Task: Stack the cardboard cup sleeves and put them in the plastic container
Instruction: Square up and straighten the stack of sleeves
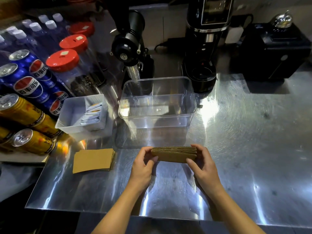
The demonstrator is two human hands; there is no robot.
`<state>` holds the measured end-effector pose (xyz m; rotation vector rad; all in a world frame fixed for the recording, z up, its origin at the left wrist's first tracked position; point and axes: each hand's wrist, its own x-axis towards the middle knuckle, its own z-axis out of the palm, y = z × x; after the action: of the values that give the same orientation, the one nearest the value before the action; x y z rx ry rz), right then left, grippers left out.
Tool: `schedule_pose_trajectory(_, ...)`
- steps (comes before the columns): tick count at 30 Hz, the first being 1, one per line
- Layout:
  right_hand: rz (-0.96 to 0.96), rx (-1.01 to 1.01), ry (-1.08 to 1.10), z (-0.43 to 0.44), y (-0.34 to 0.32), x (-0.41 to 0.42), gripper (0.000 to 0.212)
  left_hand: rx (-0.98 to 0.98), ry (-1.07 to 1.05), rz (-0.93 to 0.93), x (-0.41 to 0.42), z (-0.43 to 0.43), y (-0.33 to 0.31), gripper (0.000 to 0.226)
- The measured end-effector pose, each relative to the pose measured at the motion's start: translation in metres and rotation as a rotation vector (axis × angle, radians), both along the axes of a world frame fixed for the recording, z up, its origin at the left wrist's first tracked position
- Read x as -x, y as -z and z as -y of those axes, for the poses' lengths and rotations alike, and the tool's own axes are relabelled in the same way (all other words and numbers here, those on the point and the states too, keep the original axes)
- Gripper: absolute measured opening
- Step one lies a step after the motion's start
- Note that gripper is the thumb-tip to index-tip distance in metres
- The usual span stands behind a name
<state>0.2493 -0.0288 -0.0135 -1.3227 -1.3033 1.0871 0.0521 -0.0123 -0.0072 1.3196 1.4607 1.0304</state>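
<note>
On a polished steel counter (236,149) that throws back hard streaks of overhead light, a clear plastic container (157,112) stands open-topped and with nothing inside it, set back from the near edge and roughly centred. Behind it rise two black coffee grinders, one (131,46) left of centre and a taller one (206,48) to its right, and a black box-shaped machine (270,53) sits at the far right with a shiny metal knob on top. The left side is crowded: blue cola cans (28,81) and gold cans (25,125) lie stacked on their sides, clear jars with red lids (63,60) stand behind them, and bottles with white caps (35,27) fill the far corner. A small translucent tray (67,119) holding paper sachets (92,114) stands just left of the container. In front of that tray a loose pile of flattened sleeves (93,160) lies flat on the steel, well apart from the hands. Just in front of the container, a stack of cardboard cup sleeves (173,154) is held on edge above the counter, its layered edges turned upward. The left hand (143,164) closes around the stack's left end, thumb on the near face and fingers curled behind; the right hand (201,162) clasps the right end the same way, thumb pressed to the near face. Both bare forearms reach in from the bottom of the view.
</note>
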Motion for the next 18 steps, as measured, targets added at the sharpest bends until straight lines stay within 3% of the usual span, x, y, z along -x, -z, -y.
schedule_pose_trajectory(3, 0.072, -0.025, 0.065, 0.000, -0.001, -0.002, 0.049, -0.003, -0.003, 0.003, 0.001, -0.001, 0.001, 0.037)
schedule_pose_trajectory(9, 0.037, -0.007, 0.145, -0.008, -0.009, 0.006, 0.044, -0.028, -0.043, 0.035, 0.008, -0.009, -0.009, 0.038)
schedule_pose_trajectory(15, -0.085, 0.045, 0.135, -0.031, -0.025, 0.040, 0.029, -0.054, -0.113, 0.090, 0.044, -0.020, -0.039, 0.034)
schedule_pose_trajectory(18, -0.194, 0.108, 0.072, -0.039, -0.036, 0.071, 0.032, -0.055, -0.159, 0.107, 0.073, -0.025, -0.052, 0.033)
